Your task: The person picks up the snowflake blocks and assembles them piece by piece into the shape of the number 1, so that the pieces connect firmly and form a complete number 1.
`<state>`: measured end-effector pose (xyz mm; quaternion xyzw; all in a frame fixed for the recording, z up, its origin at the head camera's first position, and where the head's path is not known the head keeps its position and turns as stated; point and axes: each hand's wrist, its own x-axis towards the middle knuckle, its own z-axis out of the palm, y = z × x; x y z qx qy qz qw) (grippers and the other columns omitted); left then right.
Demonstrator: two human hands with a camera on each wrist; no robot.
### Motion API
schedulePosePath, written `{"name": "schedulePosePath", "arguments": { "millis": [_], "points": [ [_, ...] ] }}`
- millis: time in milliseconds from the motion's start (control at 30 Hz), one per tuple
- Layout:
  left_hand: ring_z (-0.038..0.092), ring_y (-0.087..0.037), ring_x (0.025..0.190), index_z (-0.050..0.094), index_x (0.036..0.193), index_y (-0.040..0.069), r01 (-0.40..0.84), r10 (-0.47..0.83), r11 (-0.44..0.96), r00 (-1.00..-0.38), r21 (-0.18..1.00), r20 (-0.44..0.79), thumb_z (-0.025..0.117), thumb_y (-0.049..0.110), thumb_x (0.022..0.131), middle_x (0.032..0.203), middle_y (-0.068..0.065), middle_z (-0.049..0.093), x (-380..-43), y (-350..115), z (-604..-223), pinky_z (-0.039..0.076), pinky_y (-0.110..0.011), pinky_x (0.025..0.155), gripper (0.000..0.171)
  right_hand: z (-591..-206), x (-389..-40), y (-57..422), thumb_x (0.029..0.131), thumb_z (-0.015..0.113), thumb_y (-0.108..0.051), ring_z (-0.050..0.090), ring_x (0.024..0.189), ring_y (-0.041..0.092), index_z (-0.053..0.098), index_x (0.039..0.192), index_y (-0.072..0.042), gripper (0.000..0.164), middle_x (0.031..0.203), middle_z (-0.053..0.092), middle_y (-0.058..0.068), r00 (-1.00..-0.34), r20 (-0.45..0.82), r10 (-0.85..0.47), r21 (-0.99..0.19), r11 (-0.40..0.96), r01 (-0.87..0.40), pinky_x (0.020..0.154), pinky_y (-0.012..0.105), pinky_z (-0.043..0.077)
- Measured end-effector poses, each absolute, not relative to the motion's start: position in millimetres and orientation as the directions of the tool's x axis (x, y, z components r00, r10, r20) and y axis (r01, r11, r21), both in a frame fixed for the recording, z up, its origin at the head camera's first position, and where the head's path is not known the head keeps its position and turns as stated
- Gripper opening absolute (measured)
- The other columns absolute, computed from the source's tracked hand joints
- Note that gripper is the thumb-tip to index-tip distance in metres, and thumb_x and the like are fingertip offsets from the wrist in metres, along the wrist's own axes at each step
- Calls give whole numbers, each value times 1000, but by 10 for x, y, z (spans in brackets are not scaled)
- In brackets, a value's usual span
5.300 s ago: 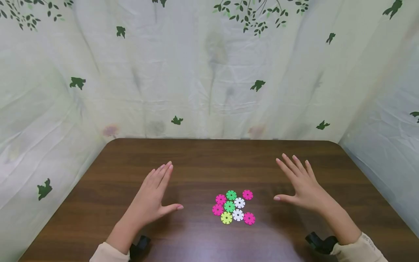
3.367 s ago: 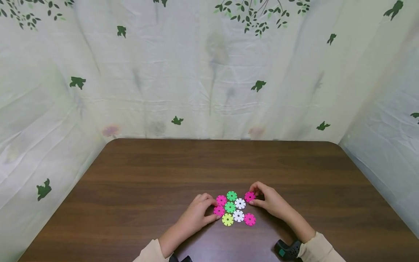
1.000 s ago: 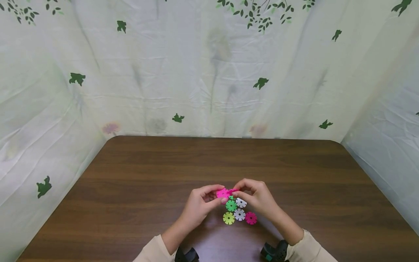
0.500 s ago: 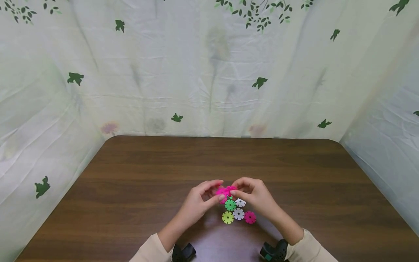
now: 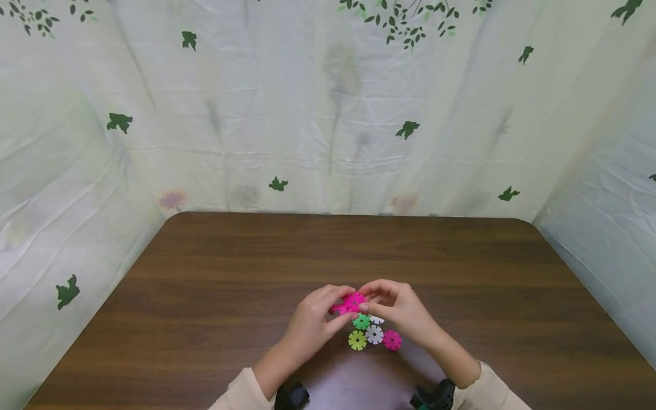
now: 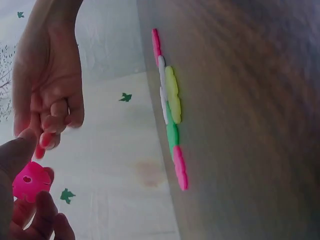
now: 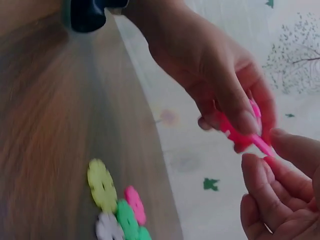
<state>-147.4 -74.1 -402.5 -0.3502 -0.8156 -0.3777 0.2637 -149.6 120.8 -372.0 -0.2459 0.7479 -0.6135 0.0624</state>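
Above the table, my two hands meet over two pink notched discs. My left hand (image 5: 310, 322) holds one between thumb and fingers; the right wrist view shows this pink disc (image 7: 229, 129) tilted in its grasp. My right hand (image 5: 407, 313) pinches the other pink disc (image 5: 356, 299), which stands at an angle against the first, their edges overlapping. In the right wrist view its edge, a thin pink strip, runs to my right fingertips. Just below lie a green disc (image 5: 361, 322), a white disc (image 5: 374, 335), a yellow disc (image 5: 357, 340) and a pink disc (image 5: 392, 340).
Another white disc (image 5: 377, 319) is partly hidden by my right hand. A further pink disc (image 6: 181, 168) lies at the row's end in the left wrist view. The brown table (image 5: 205, 267) ends at a pale curtain (image 5: 307, 114) with green leaf and bird prints.
Both hands were spread apart at first, then reached the outer pink discs, lifted them and brought them together. In the last half second the joined pink discs have turned between the fingers.
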Motion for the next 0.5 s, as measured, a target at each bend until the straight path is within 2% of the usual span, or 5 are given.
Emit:
{"name": "schedulePosePath", "arguments": {
  "millis": [100,267,400,500],
  "points": [
    [49,-6,69,61,105,8,755,358,510,-621,411,697,78,16,69,87,4,62,-1480,-763,-4021,41,-16,61,40,-3693,-1466,1293,79,67,-2,61,78,21,59,103,2,26,91,63,14,-853,282,-440,-896,197,-398,69,33,50],
    [47,-7,65,60,105,7,746,345,533,-622,399,702,78,15,69,83,3,63,-1485,-784,-4011,40,-17,58,41,-3912,-1488,1526,76,71,-14,59,85,19,60,108,-8,35,96,62,2,-820,335,-463,-774,361,-520,75,34,47],
    [46,-7,64,58,106,6,748,341,536,-616,391,710,77,14,70,81,3,61,-1492,-794,-3999,39,-16,57,41,-4091,-1479,1681,75,73,-16,57,83,16,60,108,-5,38,98,61,4,-789,340,-513,-708,413,-573,73,32,48],
    [44,-7,63,58,107,5,746,343,541,-617,389,708,76,13,70,79,3,59,-1495,-800,-3998,37,-16,55,42,-4208,-1457,1763,75,73,-17,55,83,14,59,109,-5,38,99,60,2,-790,291,-540,-692,451,-563,72,29,47]
  ]
}}
